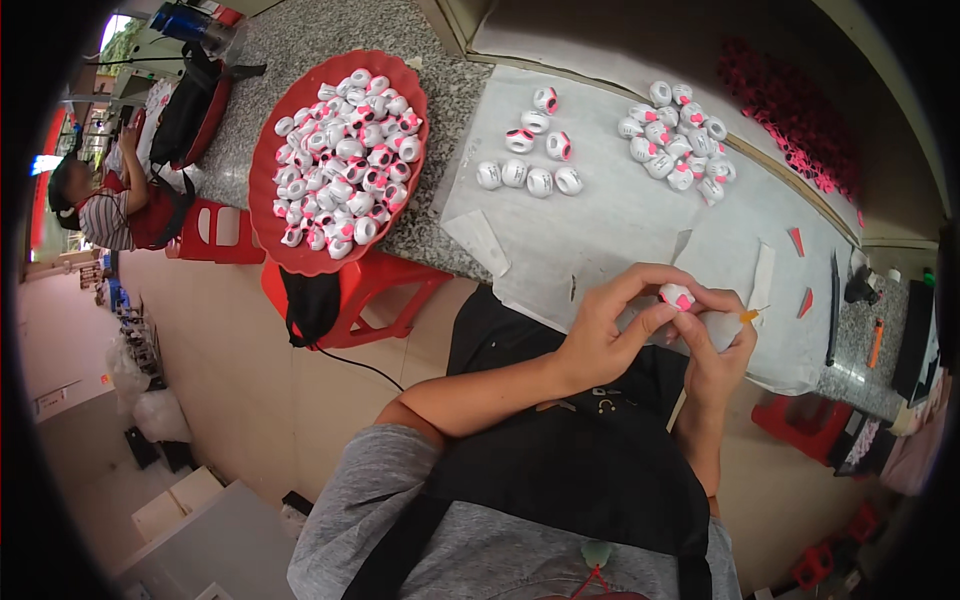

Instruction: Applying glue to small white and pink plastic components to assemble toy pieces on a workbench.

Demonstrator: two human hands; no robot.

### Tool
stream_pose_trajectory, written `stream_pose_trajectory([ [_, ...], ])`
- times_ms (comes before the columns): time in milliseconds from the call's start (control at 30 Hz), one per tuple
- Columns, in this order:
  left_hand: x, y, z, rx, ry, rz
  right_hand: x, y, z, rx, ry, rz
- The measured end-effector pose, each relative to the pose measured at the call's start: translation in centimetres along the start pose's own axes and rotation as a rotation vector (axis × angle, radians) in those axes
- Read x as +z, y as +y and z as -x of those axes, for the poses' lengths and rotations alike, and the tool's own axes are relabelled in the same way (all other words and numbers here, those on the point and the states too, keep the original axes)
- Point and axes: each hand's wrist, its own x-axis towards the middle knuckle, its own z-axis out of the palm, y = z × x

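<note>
As hands (603, 335) (716, 362) hold white-pink piece (678, 297), red tray (262, 200) left, 2 red scraps (796, 242) right

Bright middle; edges dark, bent, perhaps soft

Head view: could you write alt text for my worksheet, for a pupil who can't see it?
A person's left hand and right hand hold a small white-and-pink piece, the right also gripping an orange-tipped bottle. Similar pieces lie on pale paper ahead, and more fill a red scalloped tray to the left.
</note>
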Motion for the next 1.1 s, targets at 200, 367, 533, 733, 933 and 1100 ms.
stream_pose_trajectory([
  [200,-1.7,1.1,-1.8,0.209,0.045,-0.512,0.3,-0.1,-0.7,-0.008,0.029,0.083],
  [367,-6.5,3.1,-2.8,0.574,0.041,-1.4,-1.5,-0.7,-0.8,-0.112,0.098,0.254],
  [533,-9.1,5.8,-4.4,0.591,0.213,-1.462,-2.8,-1.1,-0.3,-0.085,0.158,0.314],
  [733,-11.6,7.1,-8.3,0.157,0.117,-1.3,-3.2,-1.2,0.2,-0.047,0.164,0.305],
  [933,-11.2,7.3,-8.7,0.101,0.118,-1.497,-4.4,-0.8,0.8,-0.045,0.179,0.28],
  [1100,-10.3,7.6,-8.1,0.136,0.246,-0.83,-5.2,-0.5,0.9,-0.184,0.198,0.2],
])
